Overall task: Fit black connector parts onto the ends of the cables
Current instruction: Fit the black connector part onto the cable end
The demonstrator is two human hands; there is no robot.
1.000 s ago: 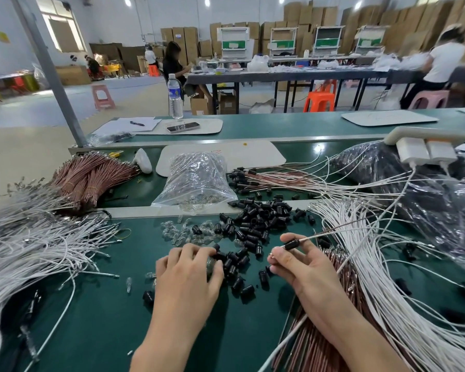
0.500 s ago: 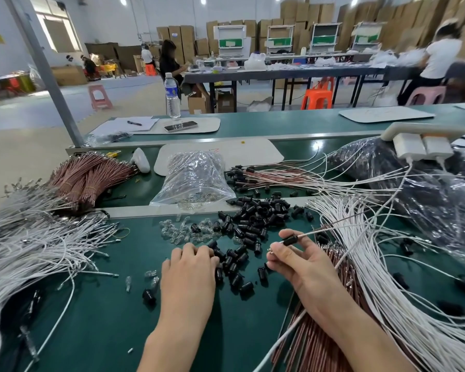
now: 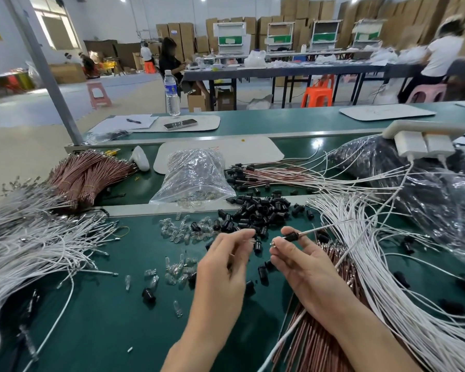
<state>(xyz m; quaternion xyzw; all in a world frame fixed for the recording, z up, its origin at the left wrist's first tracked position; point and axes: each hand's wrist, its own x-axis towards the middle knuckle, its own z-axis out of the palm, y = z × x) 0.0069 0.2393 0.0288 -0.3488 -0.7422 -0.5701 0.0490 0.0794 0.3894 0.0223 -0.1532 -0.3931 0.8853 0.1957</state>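
In hands [image 3: 223, 267] [image 3: 304, 267]: bulb [image 3: 253, 241]; connector [image 3: 290, 236] on cable [image 3: 323, 228]

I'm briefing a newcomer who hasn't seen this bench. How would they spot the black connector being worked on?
On the green workbench, find the heap of loose black connectors near the middle. Just nearer the camera, the right hand pinches one black connector. Unlike the loose ones, it is off the bench and sits on the end of a cable.
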